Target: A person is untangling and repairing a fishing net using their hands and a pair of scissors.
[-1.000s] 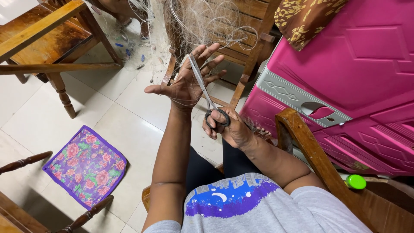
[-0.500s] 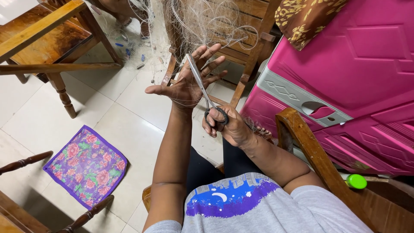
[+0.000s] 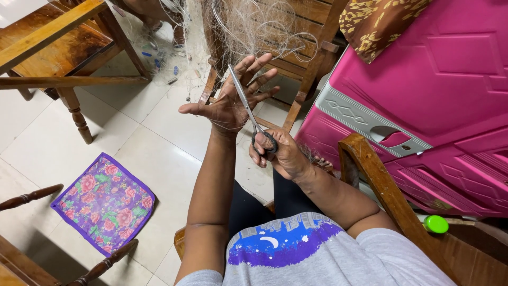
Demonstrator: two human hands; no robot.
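Grey short-sleeved shirt [image 3: 338, 259] with a blue-purple night-sky print, black trousers [image 3: 254, 206], bare forearms

This looks like a room in a home: a pale tiled floor [image 3: 132, 143], wooden chairs [image 3: 312, 47] and a wooden bench [image 3: 47, 37], a magenta plastic cabinet [image 3: 439, 106] with a patterned cloth [image 3: 381, 21] on top, and a purple floral mat [image 3: 106, 204] lying on the tiles.

Pale tiled floor [image 3: 132, 143], wooden chairs [image 3: 58, 47], pink cabinet [image 3: 450, 79].
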